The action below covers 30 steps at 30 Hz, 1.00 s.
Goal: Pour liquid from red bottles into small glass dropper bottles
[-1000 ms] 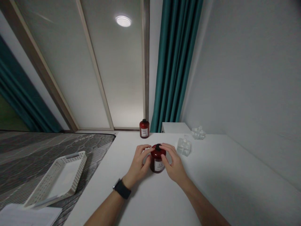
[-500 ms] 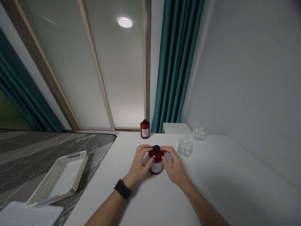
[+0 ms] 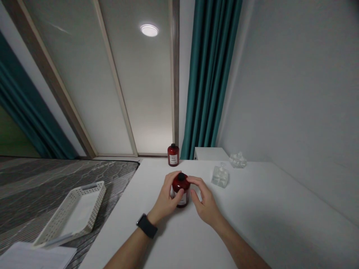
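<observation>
A dark red bottle with a black cap and a white label stands upright on the white table in front of me. My left hand grips its left side, thumb across the front over part of the label. At the bottle's right side, my right hand is open and curved; its index fingertip reaches the shoulder, while the thumb appears slightly apart from the glass. Farther back stands a second red bottle of the same look, touched by neither hand.
Right of my hands sits a clear glass bottle, with a clear faceted object behind it. A white perforated basket and white papers lie lower left, beyond the table's left edge. A wall bounds the right side.
The near bottle has shifted slightly left, into my left hand. My right thumb has come away from its front, and the right fingers no longer close around it.
</observation>
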### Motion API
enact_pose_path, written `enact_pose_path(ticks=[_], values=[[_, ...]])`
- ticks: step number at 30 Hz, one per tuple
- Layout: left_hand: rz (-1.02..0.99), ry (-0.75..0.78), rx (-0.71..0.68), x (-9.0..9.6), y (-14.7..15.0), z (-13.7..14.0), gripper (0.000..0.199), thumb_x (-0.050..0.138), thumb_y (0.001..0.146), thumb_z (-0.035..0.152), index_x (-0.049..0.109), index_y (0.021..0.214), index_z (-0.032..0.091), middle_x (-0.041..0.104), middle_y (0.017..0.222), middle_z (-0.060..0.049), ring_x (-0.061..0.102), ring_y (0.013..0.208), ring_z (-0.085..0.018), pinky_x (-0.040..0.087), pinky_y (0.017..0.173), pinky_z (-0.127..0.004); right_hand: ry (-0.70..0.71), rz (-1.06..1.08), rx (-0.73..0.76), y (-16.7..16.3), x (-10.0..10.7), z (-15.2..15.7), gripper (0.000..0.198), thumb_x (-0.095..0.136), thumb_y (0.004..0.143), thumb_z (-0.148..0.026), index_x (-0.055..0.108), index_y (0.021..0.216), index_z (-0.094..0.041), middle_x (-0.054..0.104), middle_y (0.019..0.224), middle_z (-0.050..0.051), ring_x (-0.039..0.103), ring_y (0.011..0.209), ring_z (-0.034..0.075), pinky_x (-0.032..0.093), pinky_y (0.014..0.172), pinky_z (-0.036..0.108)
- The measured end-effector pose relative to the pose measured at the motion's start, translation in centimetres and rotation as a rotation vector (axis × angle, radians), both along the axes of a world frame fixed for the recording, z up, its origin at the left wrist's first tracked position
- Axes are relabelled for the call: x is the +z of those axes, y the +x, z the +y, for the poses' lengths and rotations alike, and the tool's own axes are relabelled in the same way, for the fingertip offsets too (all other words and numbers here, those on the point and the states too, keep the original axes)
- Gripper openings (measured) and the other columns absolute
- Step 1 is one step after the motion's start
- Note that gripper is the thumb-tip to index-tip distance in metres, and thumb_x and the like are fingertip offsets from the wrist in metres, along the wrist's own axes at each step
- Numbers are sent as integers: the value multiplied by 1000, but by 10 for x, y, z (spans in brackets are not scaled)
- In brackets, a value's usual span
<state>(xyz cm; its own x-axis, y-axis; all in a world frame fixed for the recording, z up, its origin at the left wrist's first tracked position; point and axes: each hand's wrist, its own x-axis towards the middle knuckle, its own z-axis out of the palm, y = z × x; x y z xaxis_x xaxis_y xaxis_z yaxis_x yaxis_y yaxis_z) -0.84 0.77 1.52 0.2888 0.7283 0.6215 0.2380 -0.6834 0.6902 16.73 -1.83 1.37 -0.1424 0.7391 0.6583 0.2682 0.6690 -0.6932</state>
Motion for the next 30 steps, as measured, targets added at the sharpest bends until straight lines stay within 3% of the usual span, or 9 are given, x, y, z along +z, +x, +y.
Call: enact_pose_path(ticks=[12, 17, 30], values=[[35, 56, 163, -2, -9, 13, 43, 56, 93, 27, 42, 134, 23, 50, 131, -12, 47, 124, -28, 38, 108, -50, -4, -29, -127, -2, -9, 3, 34, 46, 93, -13, 56, 123, -24, 62, 123, 10, 58, 118, 24, 48, 104, 45], [45, 48, 263, -2, -27, 34, 42, 54, 93, 27, 43, 133, 22, 51, 130, -11, 48, 122, -27, 37, 109, -48, -22, -84, -97, -8, -13, 1, 35, 45, 91, -10, 57, 121, -25, 63, 118, 8, 59, 114, 23, 49, 102, 43], [37, -14, 349, -8, -64, 99, 45, 54, 89, 29, 45, 132, 21, 52, 131, -13, 48, 126, -28, 35, 111, -50, -84, -127, 15, -25, -21, -2, 37, 47, 86, -6, 60, 115, -25, 63, 112, 7, 61, 109, 22, 51, 97, 42]])
